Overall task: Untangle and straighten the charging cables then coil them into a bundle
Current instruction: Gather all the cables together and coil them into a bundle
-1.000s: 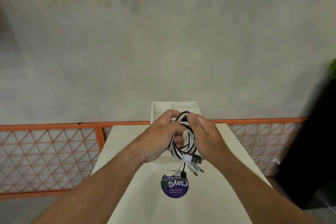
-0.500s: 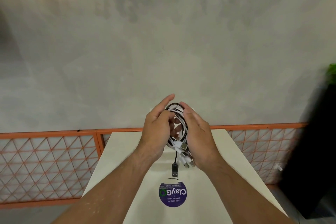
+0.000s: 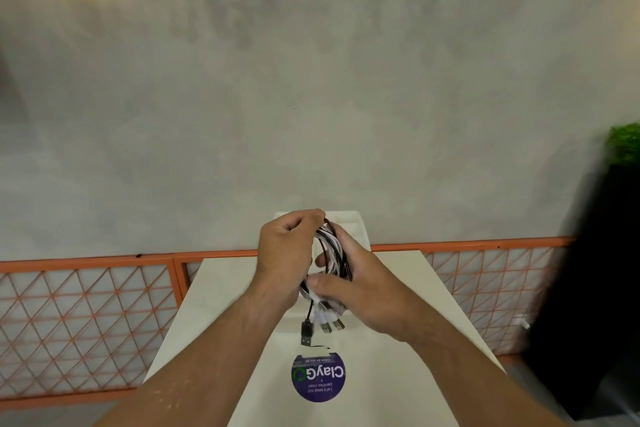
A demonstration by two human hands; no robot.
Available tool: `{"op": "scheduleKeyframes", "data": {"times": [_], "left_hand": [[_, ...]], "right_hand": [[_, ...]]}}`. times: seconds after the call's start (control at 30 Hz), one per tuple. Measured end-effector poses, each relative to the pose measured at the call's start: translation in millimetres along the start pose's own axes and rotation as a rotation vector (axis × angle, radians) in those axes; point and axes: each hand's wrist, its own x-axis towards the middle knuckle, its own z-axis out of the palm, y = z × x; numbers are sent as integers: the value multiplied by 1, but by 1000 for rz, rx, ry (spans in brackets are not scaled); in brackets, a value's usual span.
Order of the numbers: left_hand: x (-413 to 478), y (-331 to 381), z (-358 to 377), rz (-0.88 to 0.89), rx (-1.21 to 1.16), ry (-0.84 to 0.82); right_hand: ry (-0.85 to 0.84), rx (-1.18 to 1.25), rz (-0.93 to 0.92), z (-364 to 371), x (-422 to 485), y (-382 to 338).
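A coil of black and white charging cables [image 3: 333,253] is held upright above the cream table [image 3: 408,350]. My left hand [image 3: 287,253] grips the top of the coil with curled fingers. My right hand [image 3: 360,288] wraps round its right side, thumb pressed across the lower part. Several USB plugs [image 3: 323,324] hang loose below the coil, one black and the others silver and white.
A round purple sticker [image 3: 318,378] lies on the table near me. A cream box-shaped holder [image 3: 356,229] stands at the table's far end. An orange mesh railing [image 3: 86,315] runs behind the table on both sides. A dark planter with green leaves [image 3: 623,149] stands at the right.
Both hands have dropped slightly with the coil. My right thumb has moved across the lower part of the coil, and my left fingers have curled over the top.
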Motion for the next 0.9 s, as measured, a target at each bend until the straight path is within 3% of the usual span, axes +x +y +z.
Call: {"op": "scheduleKeyframes", "data": {"times": [0.13, 0.37, 0.47, 0.57, 0.73, 0.9], "left_hand": [[7, -4, 3, -55, 20, 14], [12, -20, -2, -269, 91, -128], [12, -28, -7, -330, 155, -100], [4, -36, -13, -456, 39, -34], [-17, -63, -29, -546, -138, -263], [-18, -86, -38, -622, -211, -325]], "right_hand": [[-10, -6, 16, 4, -3, 6], [62, -42, 168, 22, -8, 26], [109, 13, 179, 36, -9, 42], [113, 83, 159, 47, -11, 55], [73, 209, 216, 48, -13, 71], [-70, 188, 293, 46, -9, 80]]}}
